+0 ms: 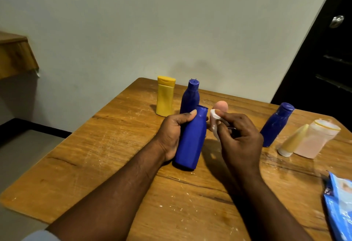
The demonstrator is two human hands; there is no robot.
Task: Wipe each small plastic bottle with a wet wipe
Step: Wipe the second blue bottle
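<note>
The front blue bottle (191,141), rear blue bottle (190,98) and right blue bottle (274,124) are all deep blue, and the yellow bottle (165,96) is bright yellow. The wipe (214,124) is white, the pink bottle (314,141) translucent, and the packet (339,202) light blue. The surface (95,155) is orange-brown wood grain flecked with pale scratches.

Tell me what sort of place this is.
Probably a room in a home: a scuffed wooden table beside a plain wall, a dark door with a round knob, and toiletry-type containers like the yellow bottle.
</note>
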